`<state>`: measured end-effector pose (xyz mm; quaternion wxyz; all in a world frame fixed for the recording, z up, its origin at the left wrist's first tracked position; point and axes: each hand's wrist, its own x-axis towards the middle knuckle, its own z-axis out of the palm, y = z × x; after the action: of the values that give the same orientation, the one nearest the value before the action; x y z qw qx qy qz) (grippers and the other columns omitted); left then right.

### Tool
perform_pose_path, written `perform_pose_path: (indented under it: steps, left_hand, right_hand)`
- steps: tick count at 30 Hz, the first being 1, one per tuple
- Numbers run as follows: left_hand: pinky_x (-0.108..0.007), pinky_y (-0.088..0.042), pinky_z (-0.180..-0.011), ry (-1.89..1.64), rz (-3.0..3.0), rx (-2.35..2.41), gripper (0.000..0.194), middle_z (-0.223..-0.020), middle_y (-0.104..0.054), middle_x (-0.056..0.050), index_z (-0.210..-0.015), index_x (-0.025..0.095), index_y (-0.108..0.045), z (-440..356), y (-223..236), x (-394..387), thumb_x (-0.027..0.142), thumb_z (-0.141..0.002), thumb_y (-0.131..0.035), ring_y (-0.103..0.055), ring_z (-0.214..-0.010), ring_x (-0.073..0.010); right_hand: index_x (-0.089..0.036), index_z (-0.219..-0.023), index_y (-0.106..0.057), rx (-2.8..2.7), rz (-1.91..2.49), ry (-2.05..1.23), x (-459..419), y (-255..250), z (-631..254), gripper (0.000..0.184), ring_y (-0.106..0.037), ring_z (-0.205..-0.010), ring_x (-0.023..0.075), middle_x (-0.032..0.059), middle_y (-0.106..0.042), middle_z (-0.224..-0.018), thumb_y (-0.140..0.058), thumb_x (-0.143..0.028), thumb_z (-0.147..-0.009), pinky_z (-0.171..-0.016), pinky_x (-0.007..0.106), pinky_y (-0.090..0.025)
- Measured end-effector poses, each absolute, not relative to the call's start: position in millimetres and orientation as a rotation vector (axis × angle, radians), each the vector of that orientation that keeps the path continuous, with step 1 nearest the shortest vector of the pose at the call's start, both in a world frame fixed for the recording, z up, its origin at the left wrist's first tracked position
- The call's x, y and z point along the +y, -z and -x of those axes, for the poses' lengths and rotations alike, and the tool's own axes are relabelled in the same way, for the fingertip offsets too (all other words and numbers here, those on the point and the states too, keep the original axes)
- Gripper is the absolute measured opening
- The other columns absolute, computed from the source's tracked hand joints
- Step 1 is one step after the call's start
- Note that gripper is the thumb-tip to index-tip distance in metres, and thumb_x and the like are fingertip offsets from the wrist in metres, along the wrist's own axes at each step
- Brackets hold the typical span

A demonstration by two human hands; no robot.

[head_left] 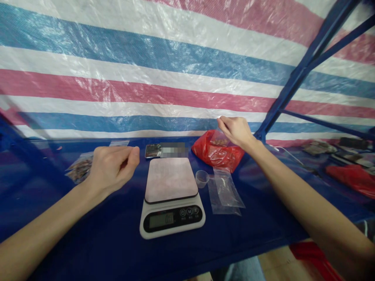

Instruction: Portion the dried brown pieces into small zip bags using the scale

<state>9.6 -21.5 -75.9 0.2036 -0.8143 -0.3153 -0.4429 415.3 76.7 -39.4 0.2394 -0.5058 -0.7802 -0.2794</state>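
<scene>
My right hand (234, 130) is raised above the red plastic bag (216, 154). Its fingers pinch the top of a small clear bag (219, 138) with brownish bits inside, which hangs in front of the red one. My left hand (114, 166) is held as a loose fist left of the scale, with nothing showing in it. Between my hands stands a white kitchen scale (172, 199), its platform bare and its display lit. Beside the scale's right edge is a small clear measuring scoop (202, 178), its handle reaching toward flat clear zip bags (224, 191).
Behind the left hand lies a clear bag of brown pieces (79, 169), with another flat clear packet (119, 143) farther back. A phone (153, 151) rests behind the scale. Blue frame posts (285, 93) rise at the right. Another red bag (353, 177) lies far right.
</scene>
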Motion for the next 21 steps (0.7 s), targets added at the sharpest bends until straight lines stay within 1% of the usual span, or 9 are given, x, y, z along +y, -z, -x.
perform_pose_path:
  steps: [4,8,11,13,15,17,19,21]
  left_hand:
    - [-0.03,-0.023,-0.045,1.232,2.28,-0.869,0.051,-0.044,-0.037,0.005,-0.053,0.02,-0.037,-10,75,-21,0.02,-0.103,-0.05,-0.034,-0.035,-0.0074]
    - [-0.03,-0.023,-0.045,1.232,2.278,-0.875,0.052,-0.044,-0.038,0.005,-0.053,0.02,-0.04,-9,76,-19,0.021,-0.104,-0.05,-0.034,-0.036,-0.0071]
    - [-0.03,-0.023,-0.045,1.237,2.277,-0.883,0.051,-0.045,-0.038,0.005,-0.054,0.02,-0.04,-9,77,-18,0.02,-0.104,-0.05,-0.034,-0.036,-0.007]
    - [-0.03,-0.024,-0.045,1.248,2.276,-0.875,0.051,-0.045,-0.038,0.005,-0.054,0.02,-0.039,-8,78,-18,0.019,-0.103,-0.052,-0.036,-0.037,-0.0073]
    - [-0.03,-0.025,-0.046,1.249,2.275,-0.88,0.051,-0.045,-0.039,0.005,-0.054,0.021,-0.039,-8,78,-19,0.019,-0.103,-0.052,-0.037,-0.037,-0.008]
    - [-0.031,-0.024,-0.046,1.249,2.271,-0.904,0.051,-0.045,-0.038,0.004,-0.053,0.021,-0.038,-7,77,-19,0.02,-0.103,-0.051,-0.036,-0.038,-0.0085]
    - [-0.031,-0.023,-0.047,1.243,2.27,-0.964,0.053,-0.044,-0.037,0.004,-0.052,0.021,-0.037,-6,76,-20,0.024,-0.104,-0.049,-0.035,-0.038,-0.009]
    - [-0.031,-0.023,-0.048,1.235,2.272,-1.04,0.055,-0.043,-0.036,0.003,-0.051,0.021,-0.037,-5,75,-20,0.029,-0.104,-0.046,-0.034,-0.038,-0.0094]
  right_hand:
    - [-0.019,-0.079,-0.065,-2.135,1.389,0.862,75,34,-415,0.048,-0.052,-0.054,0.0211,0.0098,-0.064,-0.063,-0.031,-0.04,-0.108,-0.06,0.036,-0.02]
    - [-0.018,-0.08,-0.067,-2.152,1.413,0.892,74,36,-409,0.053,-0.054,-0.055,0.0215,0.0111,-0.067,-0.064,-0.029,-0.041,-0.109,-0.061,0.036,-0.019]
    - [-0.019,-0.079,-0.068,-2.132,1.475,0.884,71,35,-408,0.053,-0.054,-0.055,0.0212,0.0109,-0.067,-0.063,-0.032,-0.043,-0.109,-0.062,0.036,-0.019]
    - [-0.019,-0.076,-0.066,-1.981,1.537,0.883,68,28,-411,0.052,-0.053,-0.057,0.0209,0.0109,-0.065,-0.062,-0.034,-0.046,-0.109,-0.063,0.037,-0.02]
    - [-0.021,-0.072,-0.061,-1.752,1.563,0.851,63,18,-417,0.053,-0.048,-0.057,0.02,0.0094,-0.06,-0.059,-0.036,-0.049,-0.109,-0.064,0.038,-0.02]
    - [-0.025,-0.066,-0.052,-1.575,1.507,0.772,55,6,-422,0.054,-0.041,-0.057,0.0186,0.0059,-0.05,-0.055,-0.038,-0.054,-0.11,-0.064,0.04,-0.02]
    - [-0.028,-0.063,-0.041,-1.519,1.39,0.681,43,-2,-423,0.055,-0.034,-0.056,0.0174,0.002,-0.04,-0.054,-0.044,-0.059,-0.109,-0.064,0.04,-0.021]
    - [-0.028,-0.064,-0.039,-1.573,1.289,0.641,25,-2,-420,0.055,-0.032,-0.054,0.0169,0.0,-0.037,-0.054,-0.052,-0.062,-0.106,-0.062,0.039,-0.023]
